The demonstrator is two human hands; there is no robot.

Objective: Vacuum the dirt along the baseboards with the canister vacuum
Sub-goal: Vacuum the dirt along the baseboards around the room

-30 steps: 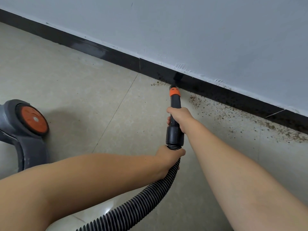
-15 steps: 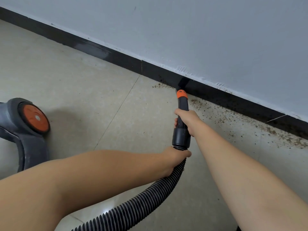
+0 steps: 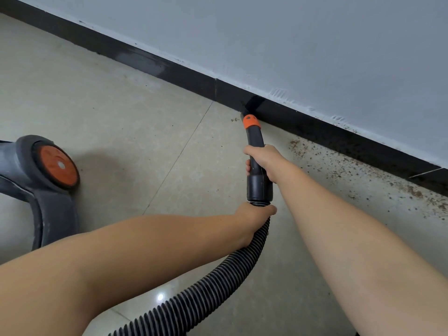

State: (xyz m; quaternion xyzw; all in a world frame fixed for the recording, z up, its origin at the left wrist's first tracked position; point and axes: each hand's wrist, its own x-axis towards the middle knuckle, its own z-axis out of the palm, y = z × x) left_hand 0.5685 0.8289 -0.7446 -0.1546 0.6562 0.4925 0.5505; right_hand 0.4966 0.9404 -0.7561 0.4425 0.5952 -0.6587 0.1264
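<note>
Right hand [image 3: 263, 159] grips black wand [image 3: 258, 170]; left hand [image 3: 252, 215] grips ribbed hose [image 3: 206, 297]. Orange-collared nozzle [image 3: 251, 110] apparently touches baseboard [image 3: 169, 71]. Brown dirt [image 3: 363, 173] lies along floor edge, right. Canister [image 3: 41, 180] left.

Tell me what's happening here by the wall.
A person is vacuuming along the black baseboard. The right hand grips the black wand, the left hand holds the ribbed hose. The nozzle is at the baseboard; brown dirt lies to its right. The canister sits at left.
</note>
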